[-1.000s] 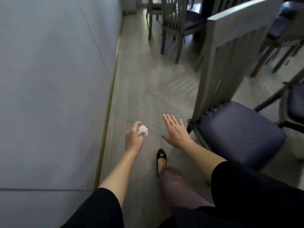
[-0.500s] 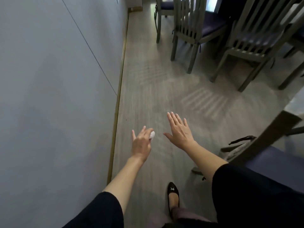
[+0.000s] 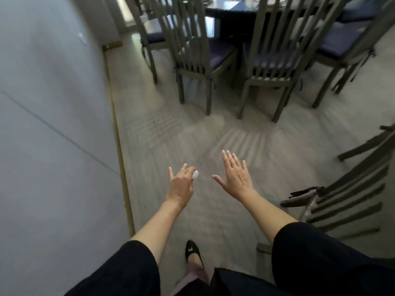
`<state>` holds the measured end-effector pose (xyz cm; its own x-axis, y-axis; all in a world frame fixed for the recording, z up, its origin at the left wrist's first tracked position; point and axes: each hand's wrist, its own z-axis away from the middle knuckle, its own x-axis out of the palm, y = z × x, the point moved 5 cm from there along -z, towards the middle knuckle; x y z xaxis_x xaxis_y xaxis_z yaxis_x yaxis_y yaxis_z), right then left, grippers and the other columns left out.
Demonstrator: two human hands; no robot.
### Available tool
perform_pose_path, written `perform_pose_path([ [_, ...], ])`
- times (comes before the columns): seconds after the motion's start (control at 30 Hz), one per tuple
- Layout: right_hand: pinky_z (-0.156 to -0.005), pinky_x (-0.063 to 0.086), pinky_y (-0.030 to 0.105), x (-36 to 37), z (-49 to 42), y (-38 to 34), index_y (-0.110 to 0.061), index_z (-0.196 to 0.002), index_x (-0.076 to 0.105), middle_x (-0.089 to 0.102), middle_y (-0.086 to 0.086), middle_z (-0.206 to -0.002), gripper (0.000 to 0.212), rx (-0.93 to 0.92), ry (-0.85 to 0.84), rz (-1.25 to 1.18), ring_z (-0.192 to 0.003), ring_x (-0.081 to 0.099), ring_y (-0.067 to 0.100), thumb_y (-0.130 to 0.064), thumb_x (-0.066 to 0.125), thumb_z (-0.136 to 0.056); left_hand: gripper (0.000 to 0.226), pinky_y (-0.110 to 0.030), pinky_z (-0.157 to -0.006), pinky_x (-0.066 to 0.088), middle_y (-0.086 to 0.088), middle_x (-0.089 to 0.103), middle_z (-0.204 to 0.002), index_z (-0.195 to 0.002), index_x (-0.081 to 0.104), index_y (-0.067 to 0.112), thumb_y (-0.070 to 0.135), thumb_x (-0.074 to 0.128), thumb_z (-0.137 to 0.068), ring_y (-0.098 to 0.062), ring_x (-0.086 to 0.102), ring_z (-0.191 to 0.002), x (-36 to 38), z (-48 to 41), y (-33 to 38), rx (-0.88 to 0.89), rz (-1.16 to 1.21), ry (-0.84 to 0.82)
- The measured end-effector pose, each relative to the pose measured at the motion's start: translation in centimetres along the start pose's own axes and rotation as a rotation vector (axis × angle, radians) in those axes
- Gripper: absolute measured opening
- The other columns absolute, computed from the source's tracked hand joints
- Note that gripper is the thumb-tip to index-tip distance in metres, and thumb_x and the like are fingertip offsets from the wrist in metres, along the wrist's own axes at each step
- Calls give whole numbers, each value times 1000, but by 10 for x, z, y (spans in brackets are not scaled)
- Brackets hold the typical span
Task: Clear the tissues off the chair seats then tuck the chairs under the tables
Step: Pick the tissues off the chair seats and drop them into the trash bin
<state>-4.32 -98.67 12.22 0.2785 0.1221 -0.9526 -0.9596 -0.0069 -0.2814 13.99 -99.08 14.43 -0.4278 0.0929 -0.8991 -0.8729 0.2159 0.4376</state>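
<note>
My left hand [image 3: 181,184] is held out over the floor and pinches a small crumpled white tissue [image 3: 195,174] between thumb and fingers. My right hand [image 3: 235,175] is beside it, palm down, fingers spread, holding nothing. Ahead stand two grey slat-back chairs with dark blue seats: one [image 3: 198,50] at the centre and one [image 3: 275,58] to its right, both facing a dark table [image 3: 230,11]. A third chair's slatted back [image 3: 352,189] is close at my right, behind my right arm.
A grey wall [image 3: 49,124] with a brass floor strip [image 3: 119,146] runs along the left. More chairs stand at the far left [image 3: 149,37] and far right [image 3: 346,39] of the table. My black shoe [image 3: 192,251] is on the grey floor below the hands.
I have walked forward along the wall. The near chair has slid off to my right and the chairs at the table have come closer. The tissue stays in my left hand.
</note>
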Motion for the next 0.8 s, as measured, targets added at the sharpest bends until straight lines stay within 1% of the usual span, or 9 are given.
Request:
perform_pose_path([
  [0.1, -117, 10, 47, -17, -30, 21, -14, -152, -2, 5, 4, -160, 88, 98, 45, -12, -147, 8, 23, -60, 41, -91, 24, -57, -111, 11, -10, 60, -123, -112, 57, 12, 4, 47, -91, -20, 39, -135, 0, -66, 18, 124, -1, -48],
  [0.23, -117, 10, 48, -38, -62, 63, -13, -152, -1, 6, 5, -160, 88, 250, 112, -46, -147, 6, 23, -60, 42, -91, 24, -58, -110, 15, -6, 61, -119, -107, 56, 13, 2, 49, -86, -19, 42, -132, 14, -147, 65, 302, 15, -85],
  [0.37, -117, 6, 49, -65, -96, 121, -14, -152, 0, 5, 4, -160, 88, 372, 181, -71, -147, 4, 22, -58, 44, -91, 22, -57, -109, 22, -3, 61, -110, -102, 55, 14, 2, 49, -85, -22, 55, -112, 37, -220, 126, 465, 5, -107],
  [0.4, -117, 6, 49, -72, -106, 139, -14, -152, -2, 4, 4, -161, 88, 400, 189, -63, -147, 4, 22, -59, 43, -91, 22, -57, -109, 23, -3, 61, -109, -103, 55, 14, 1, 49, -85, -22, 55, -110, 44, -238, 143, 507, 11, -107],
  [0.5, -117, 5, 48, -97, -140, 200, -14, -152, -4, 2, 3, -161, 88, 484, 222, -32, -147, 1, 20, -59, 41, -92, 24, -55, -109, 24, -4, 61, -110, -104, 54, 13, 0, 48, -85, -22, 54, -114, 66, -299, 198, 621, 27, -126],
  [0.63, -118, 6, 48, -139, -183, 279, -15, -152, -4, 1, 3, -161, 88, 578, 255, -64, -147, 0, 20, -58, 43, -91, 22, -55, -111, 22, -2, 60, -109, -103, 54, 14, 1, 46, -88, -21, 55, -110, 93, -376, 270, 696, 23, -185],
  [0.73, -118, 8, 49, -170, -207, 333, -15, -152, -3, 2, 3, -161, 89, 641, 297, -60, -147, 2, 21, -57, 46, -91, 22, -57, -109, 23, 0, 60, -105, -99, 54, 17, 1, 45, -85, -19, 52, -116, 108, -428, 327, 786, 3, -174],
  [0.8, -117, 7, 49, -189, -221, 367, -15, -152, -2, 3, 4, -161, 88, 692, 319, -80, -147, 2, 22, -57, 46, -91, 22, -58, -109, 22, 1, 59, -104, -99, 55, 16, 1, 46, -85, -20, 52, -114, 116, -458, 364, 824, 9, -177],
])
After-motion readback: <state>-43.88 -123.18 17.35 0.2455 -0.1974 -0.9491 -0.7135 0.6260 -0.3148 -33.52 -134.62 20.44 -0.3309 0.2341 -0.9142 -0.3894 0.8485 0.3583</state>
